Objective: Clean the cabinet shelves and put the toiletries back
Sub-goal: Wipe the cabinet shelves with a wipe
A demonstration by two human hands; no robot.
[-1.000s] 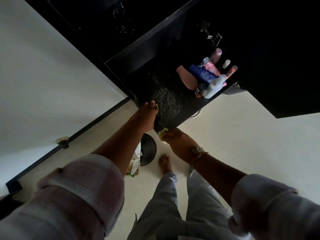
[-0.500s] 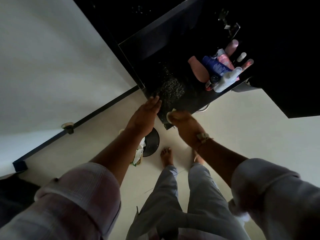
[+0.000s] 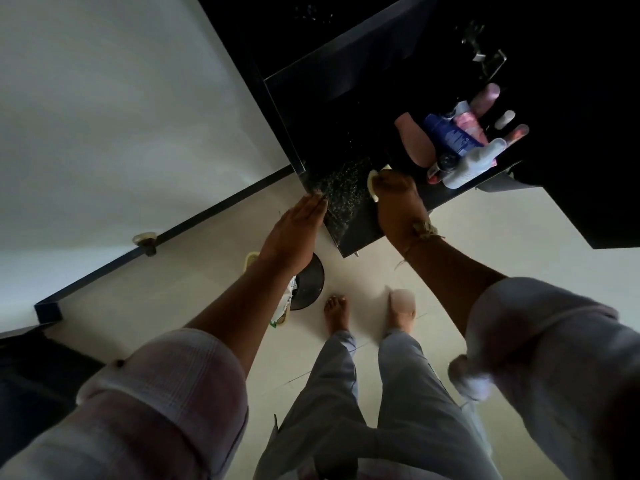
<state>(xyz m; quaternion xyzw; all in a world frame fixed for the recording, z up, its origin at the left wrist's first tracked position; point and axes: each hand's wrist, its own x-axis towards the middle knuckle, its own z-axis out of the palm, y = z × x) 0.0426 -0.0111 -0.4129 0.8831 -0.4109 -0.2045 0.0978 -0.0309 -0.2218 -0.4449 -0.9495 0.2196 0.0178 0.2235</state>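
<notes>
We're mid-wipe: right hand [image 3: 394, 199] fisted round a pale cloth [image 3: 373, 183] on the dark shelf [image 3: 349, 188]. Left hand [image 3: 298, 230] flat, fingers straight, holding nothing, at shelf's edge. Toiletries [image 3: 460, 143] bunched at far end. Next, probably: sweep the specks off w/ the cloth.

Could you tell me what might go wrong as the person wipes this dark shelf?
The right hand, gripping the pale cloth, wipes close to the cluster of toiletry bottles near the shelf edge; a wide stroke could topple them onto the floor. Swept specks may fall near the bare feet.
</notes>
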